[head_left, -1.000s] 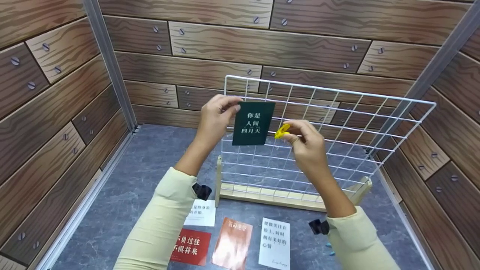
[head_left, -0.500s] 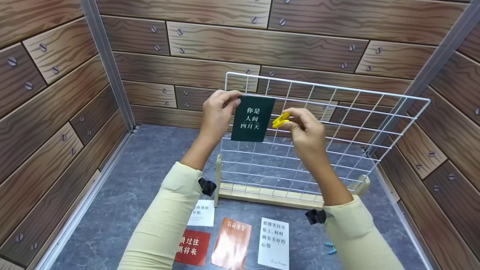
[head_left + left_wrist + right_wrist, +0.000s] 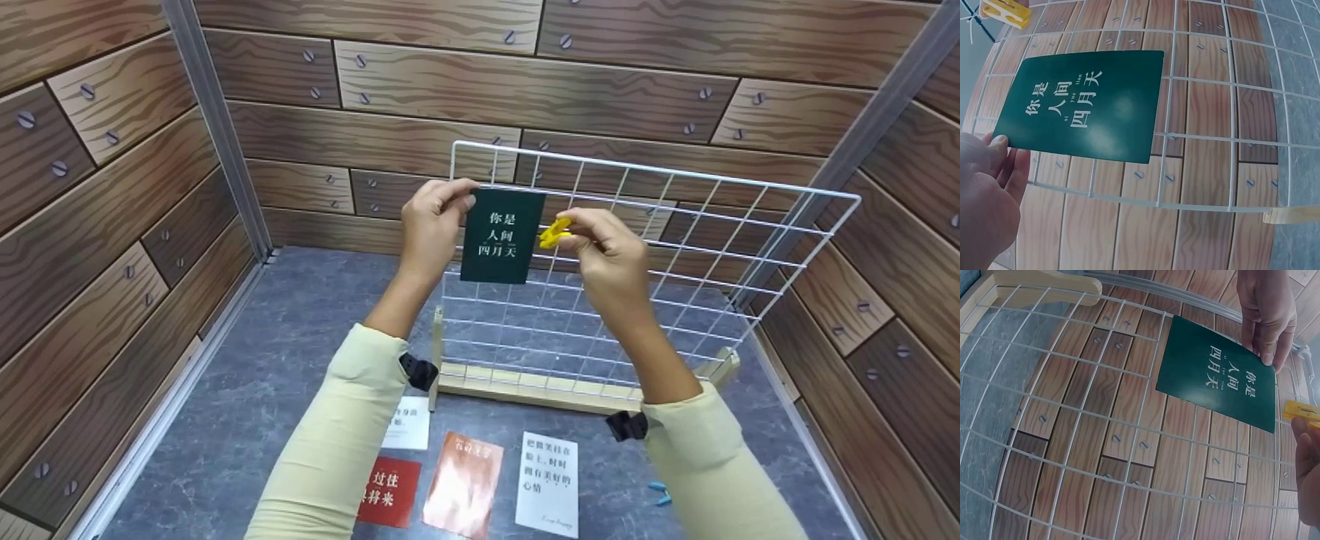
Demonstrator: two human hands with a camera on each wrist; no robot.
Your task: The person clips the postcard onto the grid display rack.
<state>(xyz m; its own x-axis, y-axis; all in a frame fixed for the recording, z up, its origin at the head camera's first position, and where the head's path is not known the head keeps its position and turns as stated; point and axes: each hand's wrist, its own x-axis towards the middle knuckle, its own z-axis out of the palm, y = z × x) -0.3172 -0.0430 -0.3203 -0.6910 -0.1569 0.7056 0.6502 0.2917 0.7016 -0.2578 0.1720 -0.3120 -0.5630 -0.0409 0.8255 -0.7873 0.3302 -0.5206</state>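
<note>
My left hand [image 3: 435, 225] pinches the upper left corner of a dark green card [image 3: 502, 262] with white Chinese writing. The card stands upright in front of the upper left part of a white wire grid [image 3: 675, 247]. Thumb and fingertips of my right hand [image 3: 615, 262] pinch a yellow clothespin [image 3: 553, 234], just right of the card. In the left wrist view the clothespin [image 3: 1008, 12] appears at the top left, apart from the card [image 3: 1123, 107]. The right wrist view shows the left hand [image 3: 1266, 320] on the card's corner [image 3: 1185, 354].
A pale wooden base [image 3: 525, 386] carries the grid. Nearer on the grey floor lie a red card [image 3: 390, 491], an orange-red card [image 3: 463, 484], a white card [image 3: 547, 487] and another white card [image 3: 411, 424]. Light blue clothespins [image 3: 660, 493] lie near the right sleeve. Wood-patterned walls [image 3: 375, 127] surround the space.
Both hands have risen slightly in the head view, with the green card and the yellow clothespin. The clothespin has come a little closer to the card's right edge.
</note>
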